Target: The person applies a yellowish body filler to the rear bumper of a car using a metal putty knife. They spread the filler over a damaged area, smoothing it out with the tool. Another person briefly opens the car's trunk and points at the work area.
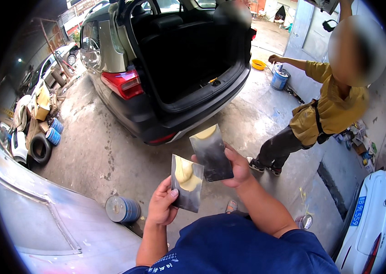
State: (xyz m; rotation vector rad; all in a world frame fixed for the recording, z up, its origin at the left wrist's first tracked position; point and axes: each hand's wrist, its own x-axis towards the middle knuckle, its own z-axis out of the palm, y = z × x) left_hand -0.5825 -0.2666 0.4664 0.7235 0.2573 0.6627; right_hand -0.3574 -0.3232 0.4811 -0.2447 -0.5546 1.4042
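Across the upper centre of the frame stood a car with its boot open. Below, at centre, the right hand gripped one putty-smeared spreader; the left hand gripped another spreader just beside it.

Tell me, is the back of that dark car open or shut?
Open. The car's tailgate is raised out of view, and the empty black cargo bay shows above the bumper.

An open-air car repair yard is shown. A dark car is parked with its hatch raised on a stained concrete floor, and old tyres, round tins and a paint bucket are seen around.
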